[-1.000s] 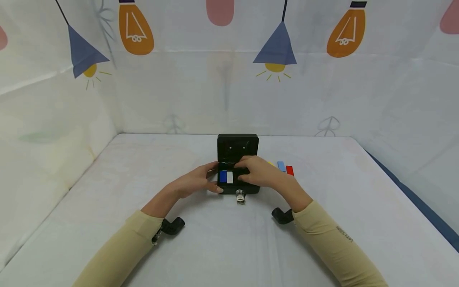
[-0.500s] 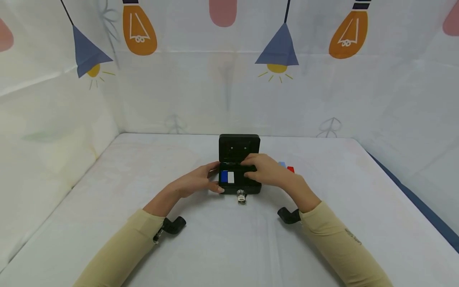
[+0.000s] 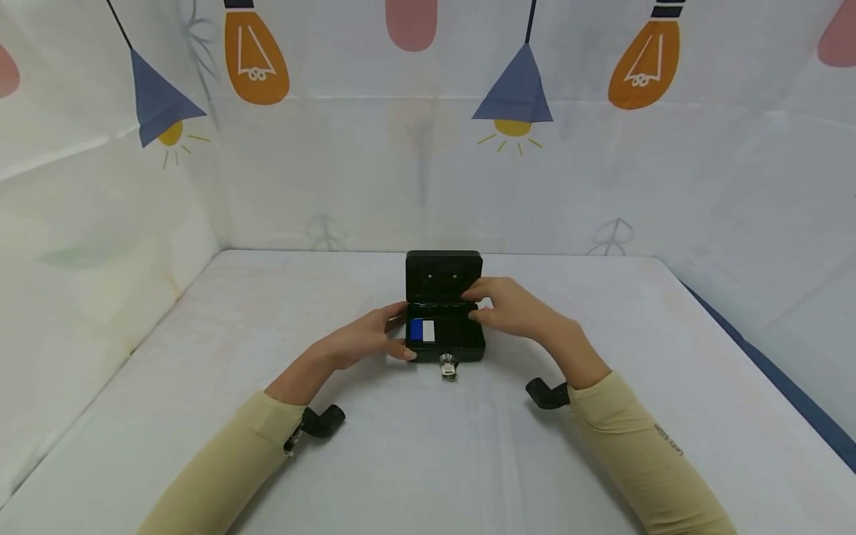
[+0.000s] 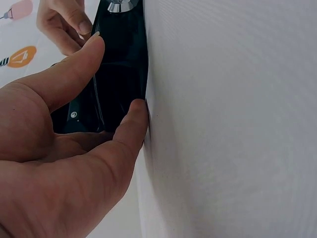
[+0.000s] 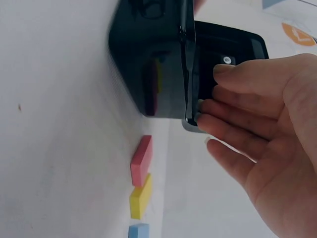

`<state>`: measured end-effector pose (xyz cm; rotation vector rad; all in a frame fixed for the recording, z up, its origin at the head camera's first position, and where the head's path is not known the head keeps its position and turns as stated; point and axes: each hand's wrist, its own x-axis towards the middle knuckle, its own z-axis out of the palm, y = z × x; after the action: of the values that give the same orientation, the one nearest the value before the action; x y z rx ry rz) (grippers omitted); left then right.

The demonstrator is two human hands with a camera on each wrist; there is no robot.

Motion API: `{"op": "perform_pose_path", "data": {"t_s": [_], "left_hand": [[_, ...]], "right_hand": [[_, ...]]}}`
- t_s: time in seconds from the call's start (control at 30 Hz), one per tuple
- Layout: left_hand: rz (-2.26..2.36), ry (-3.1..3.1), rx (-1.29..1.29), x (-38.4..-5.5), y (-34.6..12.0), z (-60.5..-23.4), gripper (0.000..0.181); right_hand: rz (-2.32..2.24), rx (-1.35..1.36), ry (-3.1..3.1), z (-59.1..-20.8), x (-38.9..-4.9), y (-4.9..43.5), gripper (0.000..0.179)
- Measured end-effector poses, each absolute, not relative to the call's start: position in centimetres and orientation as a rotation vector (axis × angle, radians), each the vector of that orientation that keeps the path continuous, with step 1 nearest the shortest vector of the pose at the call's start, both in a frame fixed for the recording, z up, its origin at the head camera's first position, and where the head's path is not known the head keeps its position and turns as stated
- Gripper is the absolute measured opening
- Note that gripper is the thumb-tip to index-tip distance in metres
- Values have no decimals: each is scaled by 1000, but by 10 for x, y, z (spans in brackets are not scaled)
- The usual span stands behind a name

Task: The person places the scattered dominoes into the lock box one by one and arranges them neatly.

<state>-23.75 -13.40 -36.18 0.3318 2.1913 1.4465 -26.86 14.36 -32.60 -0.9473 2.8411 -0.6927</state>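
We locate the black box (image 3: pixel 468 356) at the centre of the head frame, seated on the white surface (image 3: pixel 414 461). Its lid (image 3: pixel 441 273) stands raised at the rear; a silver lock (image 3: pixel 448 365) projects from the front wall. Inside, at the box's left end in that frame, we note a blue piece (image 3: pixel 416 330) and a white piece (image 3: pixel 429 331) side by side.

We observe the left hand (image 3: pixel 361 342) grasping the left end of the box, thumb at the near corner. The right hand (image 3: pixel 513 308) is released, fingers loosely bent, beside the raised lid at the box's right side; we cannot tell whether a fingertip touches the rim.

In the right wrist frame, lower centre, we find a red block (image 5: pixel 141 161), a yellow block (image 5: pixel 140 197) and a light blue block (image 5: pixel 138 231) in a row, the last cut by the frame edge.
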Motion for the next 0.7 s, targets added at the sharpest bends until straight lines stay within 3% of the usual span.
{"op": "perform_pose_path", "data": {"t_s": [0.7], "left_hand": [[1446,2197,320,-238,-134,-361,107]], "right_hand": [[-705,-839,2840,-328,-281,164,28]]}}
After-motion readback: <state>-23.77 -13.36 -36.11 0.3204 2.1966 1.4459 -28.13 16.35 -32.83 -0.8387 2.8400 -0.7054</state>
